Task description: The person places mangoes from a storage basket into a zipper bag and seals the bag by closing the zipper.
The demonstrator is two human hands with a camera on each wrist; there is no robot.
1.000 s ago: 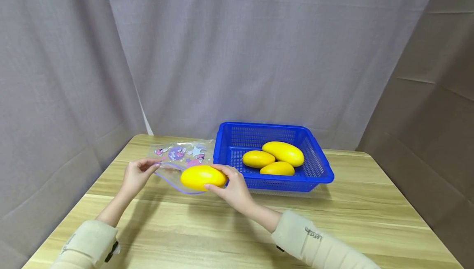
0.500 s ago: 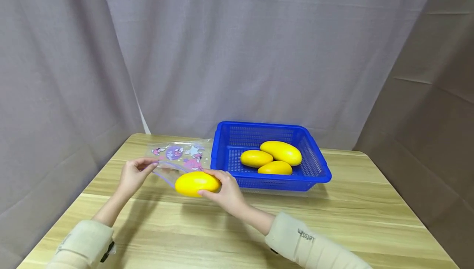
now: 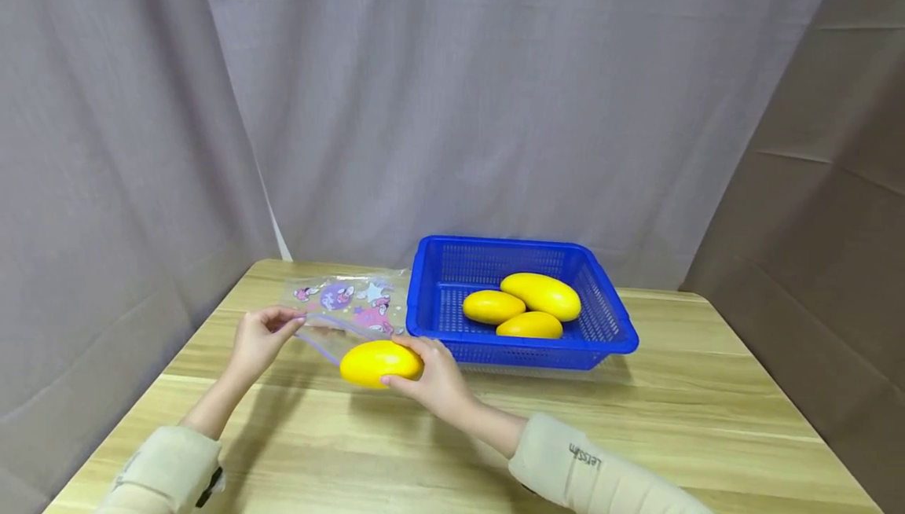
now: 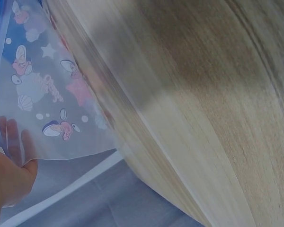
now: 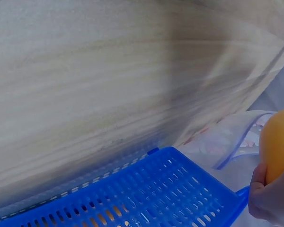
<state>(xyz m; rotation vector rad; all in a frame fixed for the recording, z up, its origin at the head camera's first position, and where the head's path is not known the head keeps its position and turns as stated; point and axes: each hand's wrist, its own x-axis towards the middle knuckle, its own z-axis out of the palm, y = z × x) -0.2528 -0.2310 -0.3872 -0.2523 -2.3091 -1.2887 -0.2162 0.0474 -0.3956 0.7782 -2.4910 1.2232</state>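
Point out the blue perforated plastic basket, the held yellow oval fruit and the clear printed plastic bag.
Blue basket point(image 3: 526, 343): head view, front rim.
Held yellow fruit point(image 3: 375, 363): head view, middle of its body.
Clear bag point(image 3: 349, 299): head view, printed panel.

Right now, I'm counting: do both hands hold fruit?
No: the right hand grips a yellow fruit; the left hand pinches a clear bag.

The right wrist view crops the held fruit point(image 5: 279, 141).

Yellow fruit point(image 5: 277, 142) in fingers point(image 5: 258, 177)
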